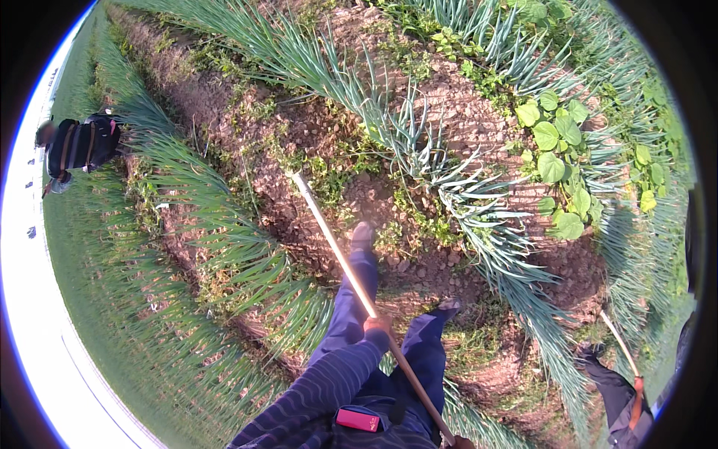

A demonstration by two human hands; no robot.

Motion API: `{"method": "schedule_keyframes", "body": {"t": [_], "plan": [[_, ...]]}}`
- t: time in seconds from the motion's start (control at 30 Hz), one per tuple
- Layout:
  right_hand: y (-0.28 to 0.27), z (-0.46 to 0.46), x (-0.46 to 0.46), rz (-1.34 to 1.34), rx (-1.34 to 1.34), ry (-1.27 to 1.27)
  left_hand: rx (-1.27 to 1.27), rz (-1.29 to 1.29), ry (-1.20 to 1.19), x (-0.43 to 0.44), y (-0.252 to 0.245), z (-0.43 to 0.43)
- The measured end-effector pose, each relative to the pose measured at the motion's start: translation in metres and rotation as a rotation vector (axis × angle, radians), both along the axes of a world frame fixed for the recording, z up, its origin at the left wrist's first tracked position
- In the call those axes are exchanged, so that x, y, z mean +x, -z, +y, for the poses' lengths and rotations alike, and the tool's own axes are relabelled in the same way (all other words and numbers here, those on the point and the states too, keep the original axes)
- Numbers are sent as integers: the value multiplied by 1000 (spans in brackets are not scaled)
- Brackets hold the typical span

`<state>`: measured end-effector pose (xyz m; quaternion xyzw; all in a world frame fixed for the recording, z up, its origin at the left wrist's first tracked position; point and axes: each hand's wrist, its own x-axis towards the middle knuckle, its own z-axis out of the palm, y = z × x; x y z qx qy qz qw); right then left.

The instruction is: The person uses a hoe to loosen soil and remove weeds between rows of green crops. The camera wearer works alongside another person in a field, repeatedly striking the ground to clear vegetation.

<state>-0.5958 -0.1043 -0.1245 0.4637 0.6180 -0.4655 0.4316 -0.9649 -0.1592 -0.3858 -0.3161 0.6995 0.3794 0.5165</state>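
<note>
My left hand [378, 324] is closed around the middle of a long wooden pole [342, 258], above my thighs. Near the bottom edge my right hand [461, 443], partly cut off, grips the pole's rear end. The pole slants forward to a pale end over the furrow; whether a blade is fixed there cannot be told among the weeds [322, 174]. Reddish cloddy soil [367, 193] and low weeds lie around my front shoe [363, 236]. A row of green onion plants [426, 163] runs along the right of the furrow, another row [247, 258] along the left.
A co-worker [81, 143] is bent over among the rows at the far left. At the lower right another person [622, 393] holds a wooden pole [620, 339]. Broad-leaved plants [561, 151] grow among the onions on the right. A red box-like object [358, 419] rests at my waist.
</note>
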Motion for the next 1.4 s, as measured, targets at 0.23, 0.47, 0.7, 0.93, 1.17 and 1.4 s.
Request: {"method": "schedule_keyframes", "body": {"t": [0.23, 0.47, 0.7, 0.93, 1.17, 1.4], "plan": [[6, 39, -89, -458, 86, -132, 65, 56, -126, -48, 3, 45], [40, 44, -195, -135, 148, 37, 79, 195, -72, -153, 32, 107], [50, 40, -219, -48, -106, 174, 35, 148, 387, -134, 79, 117], [6, 24, -105, -61, -119, 98, 29, 142, 237, -25, 29, 72], [-36, -12, 15, -79, -93, 130, -65, -386, -127, 62, -48, 25], [-15, 11, -35, -377, 89, -90, 71, -309, -20, 21, -46, 39]]}}
